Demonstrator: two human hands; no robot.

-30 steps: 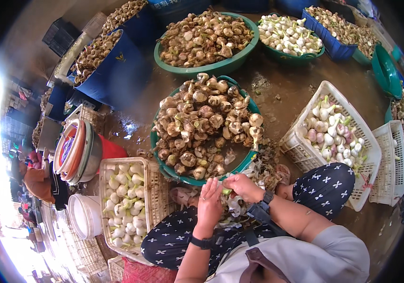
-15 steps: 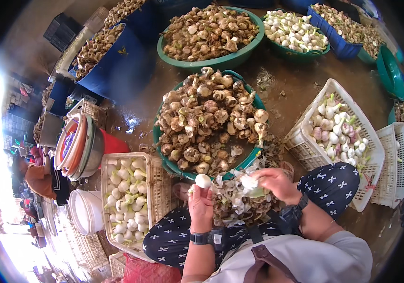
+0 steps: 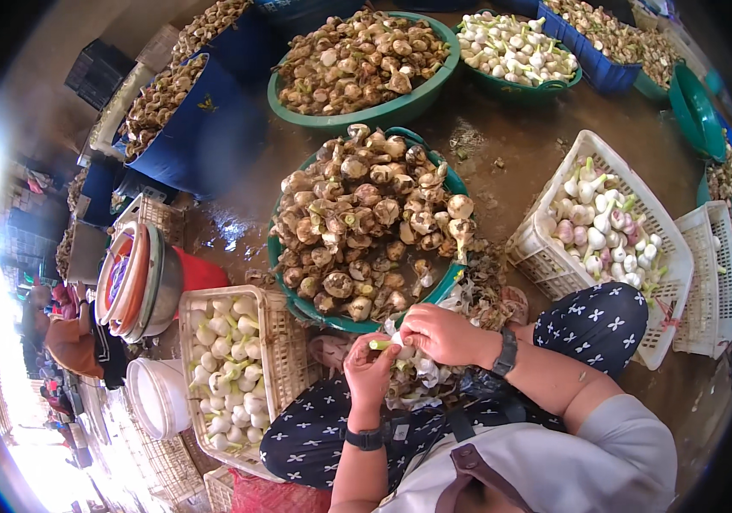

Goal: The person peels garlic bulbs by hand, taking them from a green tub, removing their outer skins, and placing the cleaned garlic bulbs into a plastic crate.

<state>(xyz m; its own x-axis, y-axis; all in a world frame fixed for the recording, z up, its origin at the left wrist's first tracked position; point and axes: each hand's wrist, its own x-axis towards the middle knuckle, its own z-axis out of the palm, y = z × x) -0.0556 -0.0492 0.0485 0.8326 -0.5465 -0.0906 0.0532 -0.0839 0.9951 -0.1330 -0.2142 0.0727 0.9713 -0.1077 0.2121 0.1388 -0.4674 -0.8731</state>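
Over my lap, my left hand [image 3: 368,369] is closed around a white garlic bulb [image 3: 397,339] whose pale green stem points left. My right hand [image 3: 445,333] comes in from the other side and pinches at the same bulb, its fingertips meeting those of the left. Most of the bulb is hidden by fingers. Just beyond the hands stands a green tub [image 3: 357,326] heaped with brown, dirty garlic bulbs [image 3: 357,218]. Loose papery garlic skins [image 3: 422,376] lie beneath my hands.
Peeled white bulbs fill a plastic crate [image 3: 285,342] on my left. On the right another crate [image 3: 546,248] holds white and purplish bulbs. Large green basins [image 3: 417,107] and a blue bin [image 3: 182,141] of garlic stand farther off. A person [image 3: 75,346] is at far left.
My right hand has moved left from the loose skins to the bulb in my left hand. The two hands now meet, and the bulb's stem shows pointing left.
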